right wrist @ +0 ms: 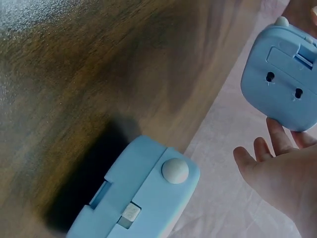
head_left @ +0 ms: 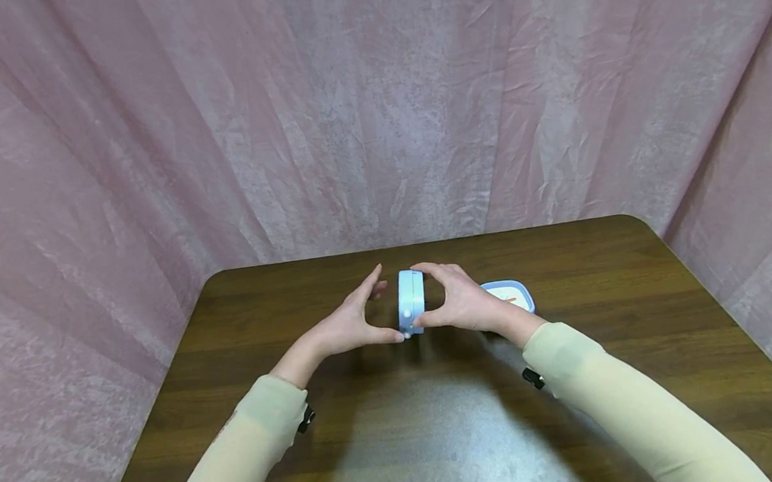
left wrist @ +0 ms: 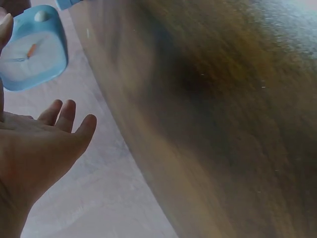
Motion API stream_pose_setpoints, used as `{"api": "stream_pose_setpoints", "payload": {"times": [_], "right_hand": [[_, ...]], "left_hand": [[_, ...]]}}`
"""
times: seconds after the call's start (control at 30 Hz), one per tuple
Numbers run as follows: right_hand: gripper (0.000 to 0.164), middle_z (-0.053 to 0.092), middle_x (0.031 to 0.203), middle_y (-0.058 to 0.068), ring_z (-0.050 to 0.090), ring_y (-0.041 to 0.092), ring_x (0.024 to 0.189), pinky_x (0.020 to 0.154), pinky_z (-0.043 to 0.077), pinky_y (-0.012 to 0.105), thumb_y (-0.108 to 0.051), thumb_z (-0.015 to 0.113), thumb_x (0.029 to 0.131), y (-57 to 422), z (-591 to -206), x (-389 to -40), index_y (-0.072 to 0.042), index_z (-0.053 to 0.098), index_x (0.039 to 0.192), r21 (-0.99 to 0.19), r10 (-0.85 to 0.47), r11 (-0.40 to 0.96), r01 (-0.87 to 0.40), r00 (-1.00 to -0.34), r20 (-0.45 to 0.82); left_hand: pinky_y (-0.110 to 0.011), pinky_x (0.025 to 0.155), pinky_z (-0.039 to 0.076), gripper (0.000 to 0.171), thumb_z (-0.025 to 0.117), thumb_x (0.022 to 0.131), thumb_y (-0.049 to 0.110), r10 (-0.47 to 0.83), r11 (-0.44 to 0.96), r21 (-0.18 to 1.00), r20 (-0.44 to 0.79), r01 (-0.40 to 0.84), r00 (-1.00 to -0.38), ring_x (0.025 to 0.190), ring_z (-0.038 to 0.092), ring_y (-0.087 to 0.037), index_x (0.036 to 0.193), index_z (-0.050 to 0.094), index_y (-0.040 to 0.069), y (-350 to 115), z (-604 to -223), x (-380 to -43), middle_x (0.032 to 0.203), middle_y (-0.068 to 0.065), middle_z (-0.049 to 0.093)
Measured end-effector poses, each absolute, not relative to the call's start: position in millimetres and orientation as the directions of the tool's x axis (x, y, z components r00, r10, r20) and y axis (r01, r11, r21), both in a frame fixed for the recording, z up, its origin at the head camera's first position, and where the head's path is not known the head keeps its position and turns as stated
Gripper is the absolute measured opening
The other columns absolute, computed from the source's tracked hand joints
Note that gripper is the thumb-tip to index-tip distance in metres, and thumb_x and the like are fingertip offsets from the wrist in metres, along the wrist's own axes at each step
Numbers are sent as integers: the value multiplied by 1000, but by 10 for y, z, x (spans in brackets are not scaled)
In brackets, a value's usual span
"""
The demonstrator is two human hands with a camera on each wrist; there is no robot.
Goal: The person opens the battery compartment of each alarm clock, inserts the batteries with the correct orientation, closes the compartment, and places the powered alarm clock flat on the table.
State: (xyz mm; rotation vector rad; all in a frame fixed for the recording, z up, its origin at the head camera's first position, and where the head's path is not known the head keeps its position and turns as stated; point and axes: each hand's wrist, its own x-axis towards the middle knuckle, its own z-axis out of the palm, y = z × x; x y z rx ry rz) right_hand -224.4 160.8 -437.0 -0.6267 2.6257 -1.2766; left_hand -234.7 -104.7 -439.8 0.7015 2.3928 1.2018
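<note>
A small light-blue clock (head_left: pixel 406 300) stands edge-on between the two hands, above the table. My right hand (head_left: pixel 463 301) grips it, fingers at its far edge and thumb at its near edge. In the right wrist view, the back of this clock (right wrist: pixel 277 84) shows two keyhole slots and a battery cover. My left hand (head_left: pixel 348 325) is spread on the face side, its thumb tip right at the clock's near corner and its other fingers apart from it. The left wrist view shows the clock's white face (left wrist: pixel 29 54) with an orange hand.
A second light-blue clock (head_left: pixel 511 294) lies face up on the wooden table (head_left: pixel 606 313), beside the right wrist. Its edge with a white knob (right wrist: pixel 175 171) looms close in the right wrist view. Pink curtains (head_left: pixel 382 119) hang behind the table and at its sides.
</note>
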Motion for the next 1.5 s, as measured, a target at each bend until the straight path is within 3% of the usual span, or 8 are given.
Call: {"api": "stream_pose_setpoints", "payload": {"times": [0.23,0.43,0.67,0.83,1.03,1.2,1.5], "right_hand": [[98,32,156,12,27,32,145,111,29,63,-46,90,75,1640,-4386,-2254,-27,39,157,-847,-394,482,-223,-919,18],[97,38,153,12,31,41,144,114,28,60,-39,92,75,1662,-4391,-2254,-30,39,156,-900,-380,396,-183,-925,21],[91,50,147,5,39,29,141,117,24,56,-28,92,77,1641,-4418,-2263,-22,43,153,-924,-400,300,-237,-911,103],[88,52,144,2,40,27,140,117,23,56,-26,92,77,1625,-4426,-2257,-24,45,151,-934,-404,269,-233,-908,110],[88,52,147,1,39,26,140,117,23,54,-26,92,77,1633,-4415,-2241,-26,45,151,-938,-412,259,-231,-905,109],[88,50,149,3,38,26,142,117,23,55,-25,90,79,1646,-4413,-2235,-26,43,153,-940,-430,252,-229,-897,103],[100,40,157,5,33,27,146,118,24,53,-32,90,79,1662,-4406,-2224,-25,33,160,-903,-437,364,-228,-898,51]], "left_hand": [[-62,115,25,119,88,79,47,555,464,857,-85,223,-828,149,27,-23,164,5,40,-1091,-4460,-2341,165,-1,29],[-61,116,25,111,85,83,45,543,404,899,-86,170,-836,149,27,-26,164,11,36,-1054,-4554,-2321,165,-5,30],[-55,115,30,110,85,85,40,534,338,934,-87,119,-841,145,36,-26,166,11,26,-987,-4648,-2300,157,1,40],[-52,109,40,109,82,87,43,527,333,936,-85,114,-846,140,43,-28,166,11,22,-959,-4650,-2289,153,4,44],[-49,105,45,103,83,88,37,538,319,939,-68,128,-840,136,48,-27,165,17,17,-945,-4618,-2291,148,1,48],[-47,102,46,96,84,87,35,538,308,942,-58,133,-841,130,52,-28,162,27,19,-940,-4599,-2303,143,-2,50],[-45,95,50,86,88,83,32,526,328,929,-28,172,-850,120,57,-26,153,40,20,-946,-4566,-2332,137,-3,55]]}}
